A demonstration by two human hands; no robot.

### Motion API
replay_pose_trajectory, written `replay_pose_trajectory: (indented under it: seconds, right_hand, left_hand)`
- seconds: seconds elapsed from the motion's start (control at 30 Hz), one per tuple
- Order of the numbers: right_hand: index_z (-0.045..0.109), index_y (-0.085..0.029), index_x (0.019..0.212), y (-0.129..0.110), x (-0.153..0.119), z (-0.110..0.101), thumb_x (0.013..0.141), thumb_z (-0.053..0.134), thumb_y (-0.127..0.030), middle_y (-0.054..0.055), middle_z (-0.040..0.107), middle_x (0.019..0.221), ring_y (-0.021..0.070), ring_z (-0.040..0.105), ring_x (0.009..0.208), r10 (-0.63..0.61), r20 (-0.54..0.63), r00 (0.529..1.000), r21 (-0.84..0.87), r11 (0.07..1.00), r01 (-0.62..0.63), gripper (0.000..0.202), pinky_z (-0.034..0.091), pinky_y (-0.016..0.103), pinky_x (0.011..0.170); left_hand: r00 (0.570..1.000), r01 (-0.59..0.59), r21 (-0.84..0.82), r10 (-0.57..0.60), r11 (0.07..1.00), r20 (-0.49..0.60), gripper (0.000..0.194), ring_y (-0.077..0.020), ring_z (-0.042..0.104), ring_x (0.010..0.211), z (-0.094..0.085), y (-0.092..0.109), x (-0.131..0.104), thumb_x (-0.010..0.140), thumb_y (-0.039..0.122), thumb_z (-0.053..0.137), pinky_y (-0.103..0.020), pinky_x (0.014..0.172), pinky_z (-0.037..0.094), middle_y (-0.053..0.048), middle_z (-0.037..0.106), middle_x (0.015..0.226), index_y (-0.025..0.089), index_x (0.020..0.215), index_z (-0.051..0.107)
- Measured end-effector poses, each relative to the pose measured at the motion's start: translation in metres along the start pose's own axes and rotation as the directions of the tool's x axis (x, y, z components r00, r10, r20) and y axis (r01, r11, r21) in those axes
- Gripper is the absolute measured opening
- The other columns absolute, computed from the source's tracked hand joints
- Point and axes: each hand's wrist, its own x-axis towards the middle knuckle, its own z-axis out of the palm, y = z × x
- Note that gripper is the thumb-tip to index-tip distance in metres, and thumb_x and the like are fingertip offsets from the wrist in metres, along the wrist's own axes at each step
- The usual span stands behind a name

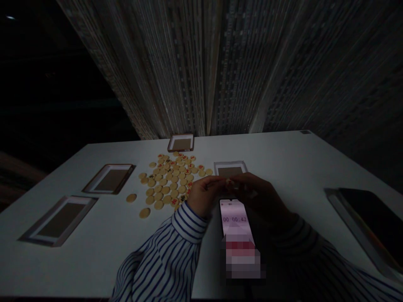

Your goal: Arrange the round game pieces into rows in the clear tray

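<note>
Dark string curtains [176, 71] hang behind a white table [283, 167] in a dim room. At the near left lies a shallow rectangular tray [58, 220], its long axis slanting away and to the right; just beyond it, a brown-rimmed tray [111, 179] sits at a similar slant. Two loose wooden discs, a left one [131, 197] and a nearer one [144, 212], lie flat just beside a heap of xiangqi pieces [174, 178] on the table left of the hands. The heap's pieces are round, so only their red or black characters give a direction, and these turn various ways; many show blank faces. Behind the heap, a far tray [181, 144] lies with its long axis crosswise.

The left hand [204, 195], in a striped cuff, has its fingers bent inward, meeting the right hand's [261, 199] fingertips around a small pale object [229, 183]. Its identity, its axis and which hand grips it cannot be told. Below them a lit smartphone [236, 220] points away, leaning slightly left; beyond them is a pale-rimmed tray [229, 170]. At the far right lies a dark slab-like object [368, 218], slanting away leftward.
</note>
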Motion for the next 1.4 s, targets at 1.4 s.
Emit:
replay_pose_trajectory:
  seconds: [1.4]
  right_hand:
    - [0.065, -0.019, 0.096, 0.032, 0.022, -0.041, 0.082, 0.052, -0.04, 0.005, 0.069, 0.084, 0.014, 0.06, 0.065, 0.145, 0.152, 0.978, -0.327, 0.941, -0.089, 0.028, 0.047, 0.027, 0.057]
  left_hand:
    - [0.824, -0.483, 0.875, 0.35, 0.021, 0.446, 0.022, -0.0253, 0.057, 0.099, -0.03, -0.029, 0.013, 0.079, 0.016, 0.058, -0.042, 0.081, 0.05, -0.012, 0.062, 0.109, 0.02, 0.098, 0.069]
